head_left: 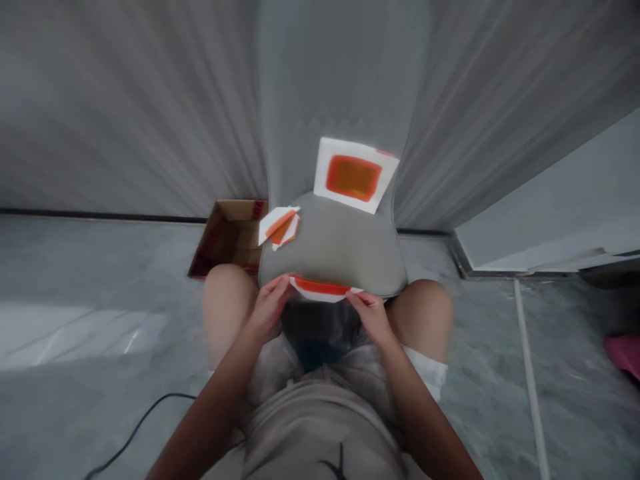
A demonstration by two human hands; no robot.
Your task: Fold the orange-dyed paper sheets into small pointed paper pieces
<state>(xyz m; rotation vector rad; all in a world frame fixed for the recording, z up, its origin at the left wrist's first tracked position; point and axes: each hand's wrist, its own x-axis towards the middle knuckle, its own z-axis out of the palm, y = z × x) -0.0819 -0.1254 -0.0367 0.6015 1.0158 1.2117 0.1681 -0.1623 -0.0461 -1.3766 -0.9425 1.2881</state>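
A white piece of paper with an orange-red band (323,287) is stretched between my two hands at the front edge of a grey chair seat (345,243). My left hand (271,303) pinches its left end. At the opposite end, the fingers of my right hand (369,312) are closed on the paper. A smaller folded white and orange paper piece (280,227) lies at the seat's left edge. Against the chair's backrest leans a white sheet with an orange rectangle (353,177) in its middle.
An open cardboard box (235,240) stands on the floor left of the chair. Grey curtains (150,113) hang behind it. A dark cable (145,415) runs along the floor at lower left. Something pink (623,355) lies at the far right, beyond a pale floor strip (530,373).
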